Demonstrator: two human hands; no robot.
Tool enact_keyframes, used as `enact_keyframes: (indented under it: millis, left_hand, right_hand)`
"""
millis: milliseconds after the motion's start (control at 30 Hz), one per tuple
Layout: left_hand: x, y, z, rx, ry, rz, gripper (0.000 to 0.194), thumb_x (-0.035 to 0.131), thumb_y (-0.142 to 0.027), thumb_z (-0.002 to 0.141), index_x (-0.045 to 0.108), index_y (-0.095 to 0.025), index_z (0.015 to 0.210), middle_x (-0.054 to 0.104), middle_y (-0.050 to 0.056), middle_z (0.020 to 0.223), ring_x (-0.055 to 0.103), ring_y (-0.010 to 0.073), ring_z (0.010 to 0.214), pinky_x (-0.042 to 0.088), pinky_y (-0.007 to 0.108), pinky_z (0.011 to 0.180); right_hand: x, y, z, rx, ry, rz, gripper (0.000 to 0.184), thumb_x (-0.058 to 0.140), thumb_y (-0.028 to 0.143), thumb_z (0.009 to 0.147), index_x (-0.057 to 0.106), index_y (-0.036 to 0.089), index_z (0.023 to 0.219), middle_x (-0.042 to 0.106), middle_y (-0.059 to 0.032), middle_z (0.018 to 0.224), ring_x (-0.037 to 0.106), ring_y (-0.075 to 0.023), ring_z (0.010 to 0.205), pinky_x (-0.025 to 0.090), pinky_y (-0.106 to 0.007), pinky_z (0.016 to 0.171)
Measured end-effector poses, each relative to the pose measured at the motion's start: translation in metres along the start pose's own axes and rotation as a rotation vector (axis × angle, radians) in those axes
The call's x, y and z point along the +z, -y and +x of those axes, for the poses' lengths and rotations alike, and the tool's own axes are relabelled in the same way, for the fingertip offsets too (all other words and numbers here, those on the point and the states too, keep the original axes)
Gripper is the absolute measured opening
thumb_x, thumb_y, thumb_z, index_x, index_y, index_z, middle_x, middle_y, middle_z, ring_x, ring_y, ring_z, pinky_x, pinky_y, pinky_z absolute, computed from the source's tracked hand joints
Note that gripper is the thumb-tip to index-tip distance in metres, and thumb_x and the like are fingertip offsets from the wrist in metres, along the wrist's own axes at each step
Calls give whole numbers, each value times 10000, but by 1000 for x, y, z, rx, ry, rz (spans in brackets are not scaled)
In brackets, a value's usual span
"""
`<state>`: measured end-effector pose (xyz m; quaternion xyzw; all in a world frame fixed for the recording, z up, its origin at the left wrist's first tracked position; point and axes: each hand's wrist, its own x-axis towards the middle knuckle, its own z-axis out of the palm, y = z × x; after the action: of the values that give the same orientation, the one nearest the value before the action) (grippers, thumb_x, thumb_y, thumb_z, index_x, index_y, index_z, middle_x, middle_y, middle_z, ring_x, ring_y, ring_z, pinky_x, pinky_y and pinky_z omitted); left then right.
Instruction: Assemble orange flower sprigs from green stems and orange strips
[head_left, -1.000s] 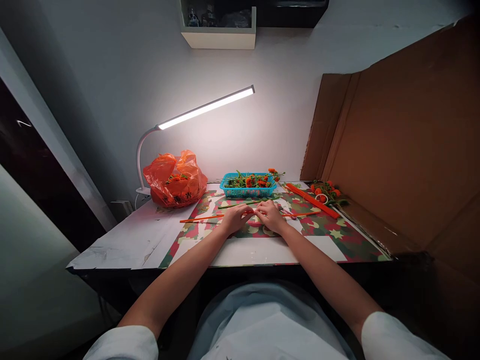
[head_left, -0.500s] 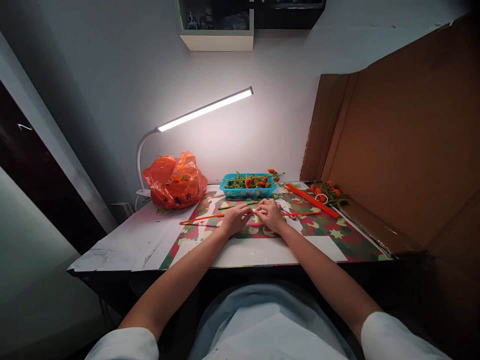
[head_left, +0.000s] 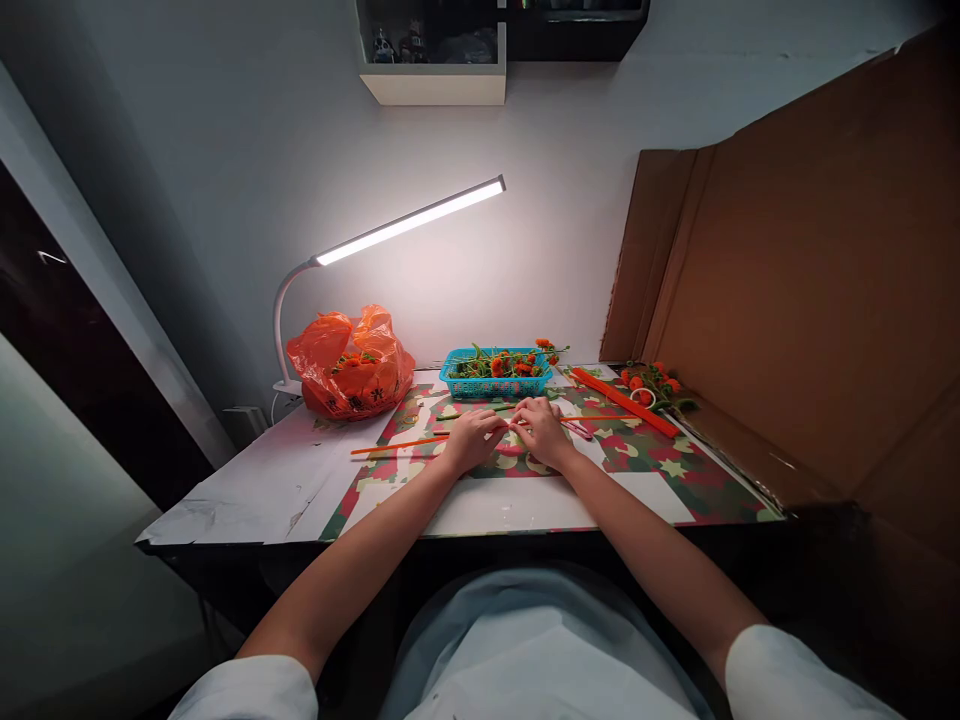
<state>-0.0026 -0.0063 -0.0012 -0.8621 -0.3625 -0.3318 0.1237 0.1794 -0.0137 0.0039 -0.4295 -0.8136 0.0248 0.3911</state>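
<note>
My left hand and my right hand rest close together on a camouflage-patterned mat, fingertips almost meeting. Both pinch a thin orange pipe cleaner that sticks out to the left past my left hand and to the right past my right hand. A green stem lies just beyond my fingers. A blue basket holding several orange and green craft flowers stands behind the hands.
An orange plastic bag sits at the back left under a lit white desk lamp. A bundle of orange sticks and small orange flowers lie at the right. Brown cardboard walls off the right side.
The orange pipe cleaner's left end has shifted slightly further left and down. Both hands stay in nearly the same place, fingers working at the middle.
</note>
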Motion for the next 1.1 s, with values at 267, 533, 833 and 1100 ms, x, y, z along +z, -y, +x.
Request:
enact_keyframes:
  millis: [267, 533, 833, 1100]
  left_hand:
    - [-3, -3, 0, 31, -17, 98, 208, 488, -247, 900, 633, -197, 759, 649, 47, 779, 570, 172, 730, 367, 291, 664]
    - [-2, -4, 0, 100, -62, 188, 264, 448, -258, 922, 614, -189, 729, 630, 48, 732, 554, 168, 697, 357, 292, 631]
    - [-4, -6, 0, 159, -99, 275, 288, 420, -250, 940, 612, -183, 737, 629, 35, 706, 565, 157, 681, 358, 288, 624]
    - [-2, -6, -1, 151, -62, 236, 285, 413, -234, 942, 603, -177, 738, 633, 29, 709, 575, 147, 657, 349, 293, 648]
  right_hand:
    - [6, -3, 4, 248, 68, 113, 114, 577, 249, 814, 662, 223, 742, 699, -37, 895, 503, -248, 1015, 277, -385, 855]
    - [11, -3, 5, 343, 105, 185, 148, 537, 272, 807, 659, 212, 746, 692, -38, 878, 521, -253, 1022, 303, -372, 860]
    - [6, 0, 7, 370, 161, 184, 158, 522, 271, 819, 655, 205, 762, 694, -39, 859, 534, -250, 1022, 309, -388, 886]
    - [8, 1, 7, 393, 159, 157, 147, 524, 236, 807, 668, 210, 792, 695, -44, 884, 516, -261, 1074, 294, -406, 915]
